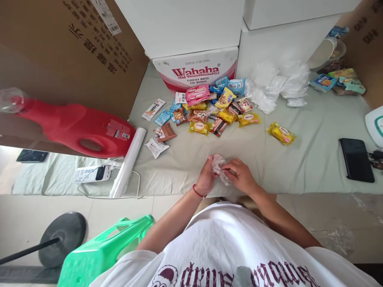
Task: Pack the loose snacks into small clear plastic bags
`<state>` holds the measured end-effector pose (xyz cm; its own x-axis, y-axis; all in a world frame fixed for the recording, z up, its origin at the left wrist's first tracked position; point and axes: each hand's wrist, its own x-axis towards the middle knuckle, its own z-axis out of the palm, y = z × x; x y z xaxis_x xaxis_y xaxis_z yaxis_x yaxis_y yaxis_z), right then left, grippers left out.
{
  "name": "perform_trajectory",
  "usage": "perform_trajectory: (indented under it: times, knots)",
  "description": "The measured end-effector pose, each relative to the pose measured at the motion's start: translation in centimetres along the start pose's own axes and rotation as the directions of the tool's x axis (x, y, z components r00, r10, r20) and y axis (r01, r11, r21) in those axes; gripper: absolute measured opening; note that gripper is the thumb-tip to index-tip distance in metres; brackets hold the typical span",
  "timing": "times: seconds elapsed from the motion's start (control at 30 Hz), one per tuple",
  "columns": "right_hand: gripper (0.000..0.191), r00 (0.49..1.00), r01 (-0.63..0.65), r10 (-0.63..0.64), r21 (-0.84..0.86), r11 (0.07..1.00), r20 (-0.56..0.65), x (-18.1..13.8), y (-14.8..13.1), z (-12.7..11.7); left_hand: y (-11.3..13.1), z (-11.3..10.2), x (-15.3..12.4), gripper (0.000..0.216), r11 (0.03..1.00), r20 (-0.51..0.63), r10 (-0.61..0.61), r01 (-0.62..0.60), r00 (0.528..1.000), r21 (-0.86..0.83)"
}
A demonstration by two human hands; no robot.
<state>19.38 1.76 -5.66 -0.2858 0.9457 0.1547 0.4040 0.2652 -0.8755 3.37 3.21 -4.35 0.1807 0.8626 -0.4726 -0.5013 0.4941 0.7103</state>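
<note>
Close to the table's front edge, my left hand (pixel 207 177) is closed around a small snack in a clear plastic bag (pixel 219 162), pale pink where it shows. The fingers of my right hand (pixel 237 174) pinch the bag's loose, crumpled end from the other side. What exactly lies inside the bag is hard to make out. Beyond both hands spreads a pile of wrapped snacks (pixel 200 127) in yellow, brown, blue and pink packets. One yellow packet (pixel 281 133) lies apart to the right.
Crumpled clear plastic bags (pixel 265 85) are heaped at the back, beside a Wahaba-style printed water carton (pixel 197 67). On the left are a red bottle (pixel 86 127), a plastic roll (pixel 128 161) and a power bank (pixel 92 173). A black phone (pixel 356 160) lies right; a green stool (pixel 104 251) stands below.
</note>
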Motion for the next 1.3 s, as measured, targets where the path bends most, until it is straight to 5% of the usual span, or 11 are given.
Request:
perform_trajectory:
  times: [0.2, 0.3, 0.43, 0.6, 0.77, 0.93, 1.0, 1.1, 1.3]
  knots:
    - [0.032, 0.923, -0.328, 0.385, 0.529, 0.782, 0.004, -1.0, 1.4, -1.5, 0.0, -1.3, -0.5, 0.063, 0.992, -0.037, -0.123, 0.122, 0.992, -0.028]
    - [0.032, 0.886, -0.365, 0.463, 0.649, 0.668, 0.021, -1.3, 1.3, -2.9, 0.4, -1.7, -1.0, 0.057, 0.991, 0.017, -0.129, 0.128, 0.992, 0.039]
    - [0.036, 0.825, -0.453, 0.533, 0.785, 0.423, 0.188, -1.8, 1.3, -4.6, 0.8, -1.7, -1.1, 0.066, 0.975, 0.166, -0.139, 0.105, 0.976, 0.197]
    - [0.035, 0.754, -0.427, 0.618, 0.881, 0.203, 0.223, -3.0, 1.5, -5.8, 1.0, -2.3, 0.2, 0.061, 0.987, 0.086, 0.005, -0.019, 0.996, 0.158]
    - [0.032, 0.78, -0.327, 0.609, 0.925, 0.196, 0.147, -4.0, 2.1, -6.0, 0.7, -2.2, 0.5, 0.038, 0.927, 0.017, 0.135, -0.132, 0.991, 0.352]
    - [0.032, 0.806, -0.337, 0.558, 0.929, 0.156, 0.198, -4.1, 2.1, -5.8, -0.5, 0.8, -0.2, 0.053, 0.617, 0.21, 0.331, -0.379, 0.92, 0.689]
    - [0.034, 0.807, -0.344, 0.55, 0.929, 0.138, 0.217, -3.9, 1.7, -5.7, -1.1, 2.0, 0.1, 0.042, 0.53, 0.259, 0.376, -0.436, 0.89, 0.727]
    - [0.037, 0.807, -0.353, 0.541, 0.928, 0.123, 0.236, -3.6, 0.7, -6.1, -1.6, 3.0, 1.0, 0.012, 0.6, 0.188, 0.402, -0.413, 0.896, 0.686]
    - [0.039, 0.805, -0.444, 0.555, 0.833, 0.331, 0.209, -3.6, 0.4, -7.1, -1.1, 3.4, 1.5, 0.029, 0.835, 0.109, 0.25, -0.271, 0.962, 0.478]
